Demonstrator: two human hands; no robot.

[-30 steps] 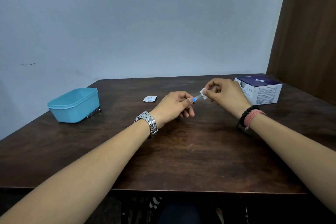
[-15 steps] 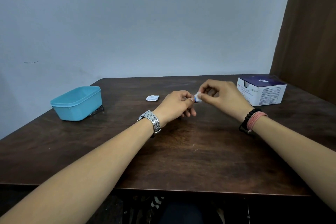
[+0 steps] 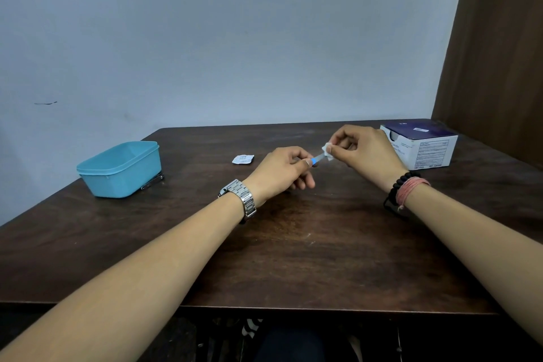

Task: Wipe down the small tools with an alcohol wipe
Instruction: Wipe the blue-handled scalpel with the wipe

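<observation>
1. Small tool [image 3: 318,159] with a blue grip sits pinched in our left hand [image 3: 282,175], over the middle of the dark wooden table [image 3: 293,258].
2. Our right hand [image 3: 367,153] pinches a white wipe [image 3: 327,151] around its tip.
3. Teal tub [image 3: 120,169] sits near the left edge, the wipe box [image 3: 423,147] at the far right corner, and a torn wrapper [image 3: 242,159] lies between them.
4. Blue-grey wall [image 3: 235,38] behind, brown panel [image 3: 499,53] to the right.

I can read nothing here: the print on the white and navy box [image 3: 423,147] and on the torn sachet [image 3: 242,159] left of it is too blurred.
</observation>
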